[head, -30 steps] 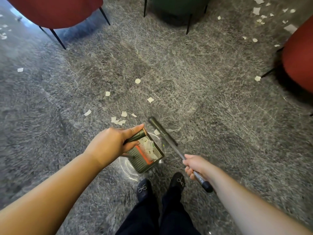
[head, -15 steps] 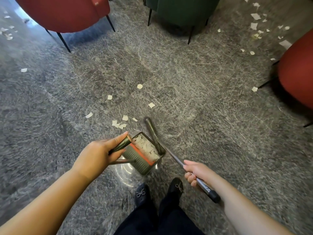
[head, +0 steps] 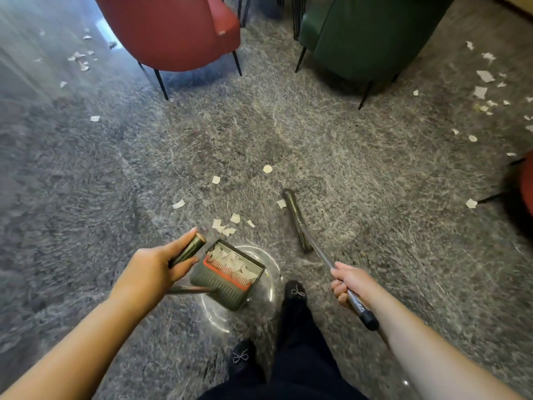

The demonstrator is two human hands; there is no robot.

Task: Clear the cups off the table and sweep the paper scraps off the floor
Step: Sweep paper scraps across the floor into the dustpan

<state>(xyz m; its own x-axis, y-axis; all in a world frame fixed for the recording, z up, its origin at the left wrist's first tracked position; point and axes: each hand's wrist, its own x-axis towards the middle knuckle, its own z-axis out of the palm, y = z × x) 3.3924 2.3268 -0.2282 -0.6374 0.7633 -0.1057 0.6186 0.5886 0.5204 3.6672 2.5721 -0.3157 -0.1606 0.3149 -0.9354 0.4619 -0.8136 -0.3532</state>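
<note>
With our left hand gripping the dustpan handle and right hand clamped on the broom, apparently grounded, we should sweep the nearby paper scraps pan-ward with short, low strokes.

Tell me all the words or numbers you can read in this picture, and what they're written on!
There are none to read.
The dustpan, held by the left hand: no label shows.
The broom, held by the right hand: no writing shows.
The paper scraps on the floor: they look blank, but are too small to be sure.
The red chair and green chair: plain.
</note>
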